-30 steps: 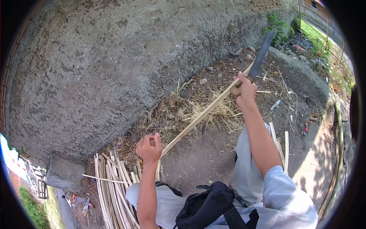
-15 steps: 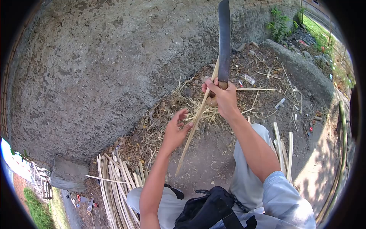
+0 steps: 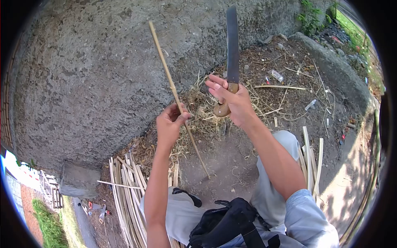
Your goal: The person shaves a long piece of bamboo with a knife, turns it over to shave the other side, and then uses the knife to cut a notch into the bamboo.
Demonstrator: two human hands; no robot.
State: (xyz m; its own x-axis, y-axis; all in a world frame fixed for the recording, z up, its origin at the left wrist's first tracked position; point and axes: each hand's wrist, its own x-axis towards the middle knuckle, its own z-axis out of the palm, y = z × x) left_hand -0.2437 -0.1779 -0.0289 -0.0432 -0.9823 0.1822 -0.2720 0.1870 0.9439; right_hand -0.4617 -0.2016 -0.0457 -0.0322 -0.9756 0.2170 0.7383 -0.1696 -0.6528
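My left hand [image 3: 168, 127] is closed around a thin bamboo strip [image 3: 164, 66], pinching it near its middle between thumb and fingers. The strip stands at a slant, its upper end in front of the wall and its lower end near the dirt. In my right hand [image 3: 239, 103] is a machete [image 3: 233, 45], its dark blade pointing up. The wooden handle [image 3: 223, 109] rests against my palm under the thumb, while some fingers stretch out to the left. Blade and strip are apart.
A rough grey wall [image 3: 95, 82] rises ahead and to the left. Bundled pale strips [image 3: 126, 202] lie at my left, and more strips [image 3: 311, 165] at my right knee. Shavings [image 3: 202, 109] litter the ground. A black bag [image 3: 227, 223] sits at my lap.
The bamboo strip has passed from my right hand to my left, which has closed on it and moved left. The machete stays in my right hand, slightly further left.
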